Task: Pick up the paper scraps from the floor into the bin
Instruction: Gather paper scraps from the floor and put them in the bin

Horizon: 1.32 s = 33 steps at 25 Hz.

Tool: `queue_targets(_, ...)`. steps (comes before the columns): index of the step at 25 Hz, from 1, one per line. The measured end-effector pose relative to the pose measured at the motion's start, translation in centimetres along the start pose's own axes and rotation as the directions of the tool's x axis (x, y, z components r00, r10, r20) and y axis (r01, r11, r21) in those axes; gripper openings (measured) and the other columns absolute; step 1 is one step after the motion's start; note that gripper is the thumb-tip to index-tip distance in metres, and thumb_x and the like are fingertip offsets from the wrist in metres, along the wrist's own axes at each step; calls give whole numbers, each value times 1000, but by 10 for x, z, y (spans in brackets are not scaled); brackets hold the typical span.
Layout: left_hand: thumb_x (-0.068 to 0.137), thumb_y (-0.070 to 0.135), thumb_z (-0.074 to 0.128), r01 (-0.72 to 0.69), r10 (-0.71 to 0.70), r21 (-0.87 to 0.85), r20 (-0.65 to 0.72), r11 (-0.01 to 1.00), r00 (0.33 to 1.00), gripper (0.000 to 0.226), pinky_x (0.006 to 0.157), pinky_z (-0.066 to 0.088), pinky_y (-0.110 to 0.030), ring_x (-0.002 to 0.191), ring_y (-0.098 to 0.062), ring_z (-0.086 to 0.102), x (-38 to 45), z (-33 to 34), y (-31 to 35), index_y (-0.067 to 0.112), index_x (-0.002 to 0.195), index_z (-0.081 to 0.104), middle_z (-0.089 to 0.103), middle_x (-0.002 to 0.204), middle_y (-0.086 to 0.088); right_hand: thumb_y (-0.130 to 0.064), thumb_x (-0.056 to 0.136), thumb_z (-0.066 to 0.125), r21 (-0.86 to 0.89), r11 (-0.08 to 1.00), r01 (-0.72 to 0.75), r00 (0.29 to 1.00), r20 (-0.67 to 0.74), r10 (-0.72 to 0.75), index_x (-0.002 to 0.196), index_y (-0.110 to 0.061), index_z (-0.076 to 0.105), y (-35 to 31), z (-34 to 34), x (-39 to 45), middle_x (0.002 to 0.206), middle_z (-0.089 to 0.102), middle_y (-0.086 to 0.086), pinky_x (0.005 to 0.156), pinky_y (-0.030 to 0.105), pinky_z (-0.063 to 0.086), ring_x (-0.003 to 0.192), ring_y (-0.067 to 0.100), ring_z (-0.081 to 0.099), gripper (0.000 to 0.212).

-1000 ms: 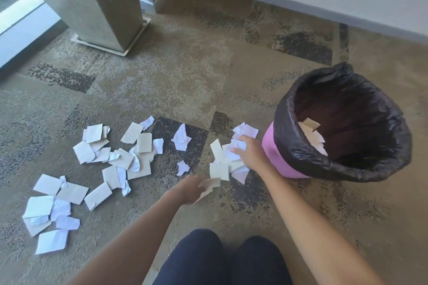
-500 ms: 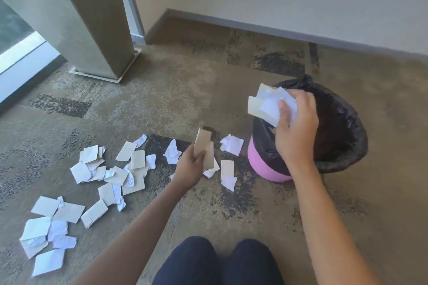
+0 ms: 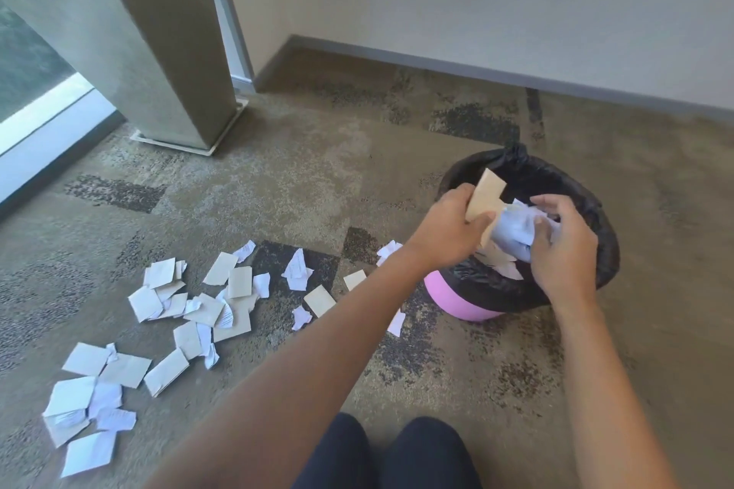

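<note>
- head view: a person's left hand (image 3: 449,234) is pinching a tan scrap (image 3: 486,198) and the right hand (image 3: 564,250) is clutching white scraps (image 3: 516,228), both over the bin (image 3: 460,290) at right.
- paper scraps (image 3: 190,310) are lying scattered left on the carpet (image 3: 298,179).
- risk: light pieces may be fluttering past the rim if released high.

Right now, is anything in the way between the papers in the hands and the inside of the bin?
Nothing visible blocks them. The left hand holds a tan scrap and the right hand holds white scraps, both right over the open mouth of the bin, with only its black liner around the rim.
</note>
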<state>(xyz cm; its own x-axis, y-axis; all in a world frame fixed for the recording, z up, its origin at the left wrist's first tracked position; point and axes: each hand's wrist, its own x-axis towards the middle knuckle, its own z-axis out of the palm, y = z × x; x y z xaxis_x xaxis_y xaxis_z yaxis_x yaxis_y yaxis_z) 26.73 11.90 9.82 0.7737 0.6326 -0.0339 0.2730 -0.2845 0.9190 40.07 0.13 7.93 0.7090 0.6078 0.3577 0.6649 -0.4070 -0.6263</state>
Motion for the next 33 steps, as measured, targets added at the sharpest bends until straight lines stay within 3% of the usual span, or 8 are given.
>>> queue_targets(5, 93, 21, 60, -60, 72, 71, -175, 996, 982, 39, 87, 41, -18, 92, -16, 56, -14, -3, -18, 12, 130, 50, 45, 124, -5, -3, 91, 55, 63, 989, -131, 990, -45, 134, 110, -20, 63, -1, -1, 2, 110, 70, 3, 88, 36, 51, 101, 23, 66, 27)
queue_targets(8, 92, 18, 59, -8, 29, 74, -282, 997, 959, 32, 86, 38, -16, 90, -10, 51, -30, -19, -58, 13, 123, 53, 47, 120, -2, -7, 90, 54, 20, 1000, -23, 990, -140, 26, 112, -18, 63, -18, 1, -3, 112, 67, 4, 94, 47, 48, 106, 27, 59, 26)
queue_targets(12, 92, 16, 57, 254, -216, 140, -239, 957, 947, 38, 93, 40, -24, 112, -21, 53, -56, -39, -136, 10, 129, 49, 45, 129, -7, -8, 92, 56, 110, 966, 235, 953, -220, -207, 110, -17, 62, -66, 29, -25, 108, 62, -3, 85, 31, 46, 99, 22, 55, 22)
queue_targets(14, 90, 16, 59, 385, -343, 231, -202, 894, 917, 46, 96, 43, -33, 115, -29, 51, -70, -45, -179, 6, 133, 44, 43, 131, -12, -10, 94, 55, 187, 930, 315, 947, -126, -295, 109, -18, 62, -85, 62, -41, 106, 58, -12, 85, 23, 42, 98, 14, 54, 19)
queue_targets(17, 85, 22, 68, 485, -486, 414, -112, 770, 867, 67, 103, 41, -44, 125, -34, 43, -87, -48, -230, 6, 140, 35, 37, 136, -14, -9, 94, 54, 248, 939, 238, 925, 238, -298, 113, -18, 59, -84, 127, -67, 111, 58, -8, 93, 12, 37, 108, 10, 53, 21)
queue_targets(21, 79, 36, 74, 473, -572, 587, -21, 657, 820, 91, 106, 39, -55, 139, -35, 23, -87, -49, -265, 16, 150, 20, 18, 152, -8, -9, 95, 55, 15, 998, 66, 717, 695, -58, 129, -15, 53, -31, 206, -81, 132, 51, 3, 103, 32, 40, 126, 22, 46, 34)
queue_targets(27, 82, 48, 68, 358, -605, 744, 78, 564, 792, 95, 101, 37, -62, 146, -36, 7, -71, -45, -288, 31, 153, 7, -8, 162, -3, -44, 90, 63, -290, 946, 145, 608, 780, 146, 145, -24, 38, 16, 271, -46, 158, 22, 8, 111, 48, 33, 142, 36, 28, 65)
queue_targets(33, 81, 14, 72, 367, -492, 689, -17, 625, 871, 72, 97, 48, -49, 127, -33, 30, -77, -41, -297, 24, 143, 35, 28, 141, -8, -80, 68, 63, -435, 899, -59, 506, 763, 402, 154, -42, 2, 24, 303, -36, 163, -21, -1, 115, 68, 7, 148, 44, -16, 112)
